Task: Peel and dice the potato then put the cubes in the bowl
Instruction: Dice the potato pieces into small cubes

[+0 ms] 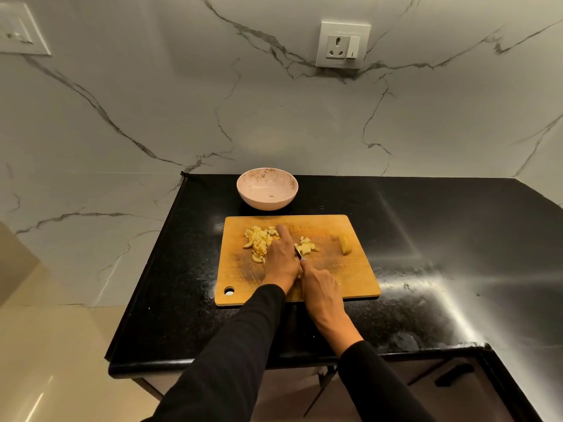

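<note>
Left hand (281, 258) lies flat, fingers straight, on the wooden cutting board (350, 269) beside the larger heap of potato cubes (259, 239). Right hand (323, 287) has its grip closed round a knife (298, 254), blade at a smaller pile of cubes (306, 246); one uncut potato piece (345, 244) sits near the board's right edge. Pink bowl (267, 190) stands on the black worktop (441, 239) just behind the board

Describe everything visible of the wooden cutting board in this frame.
The cutting board is a rectangular slab that looks like worn, knife-scored wood, with rounded corners and a round hanging hole at its near left corner. It lies flat on the black countertop, just in front of the pink bowl and apart from it. It carries a pile of diced potato, a smaller heap and one uncut piece. The left hand rests on it; the right hand holds a knife over it.
</note>
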